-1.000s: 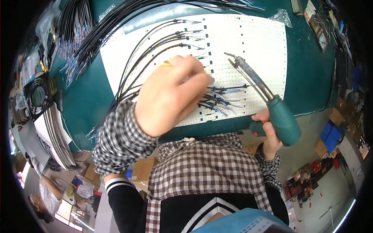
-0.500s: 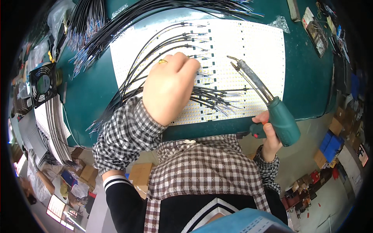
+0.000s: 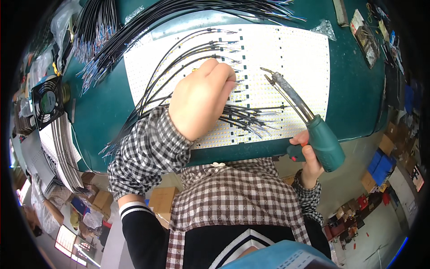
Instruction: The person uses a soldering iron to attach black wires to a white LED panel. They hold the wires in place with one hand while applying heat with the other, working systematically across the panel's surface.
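My left hand (image 3: 201, 98) is over the white LED board (image 3: 304, 58), with thumb and fingers pinched together. A thin wire end (image 3: 238, 81) shows at its fingertips, beside the row of dark pads; most of the grip is hidden. Black cables (image 3: 179, 56) with bared ends lie across the board's left half, some above my left hand and a bundle (image 3: 251, 117) below it. My right hand (image 3: 310, 157) is closed round the handle of a green soldering gun (image 3: 326, 141). Its bent tip points up and left over the board, apart from my left hand.
A thick bundle of black cables (image 3: 156, 22) lies along the far side of the green table (image 3: 98, 112). At the left stand a small black fan (image 3: 47, 102) and a stack of white strips (image 3: 60, 143). A tool box (image 3: 365, 38) sits at the far right.
My left hand has shifted slightly right, its fingertips now nearer the row of pads. The soldering gun has moved very little, a touch left and down at its tip.
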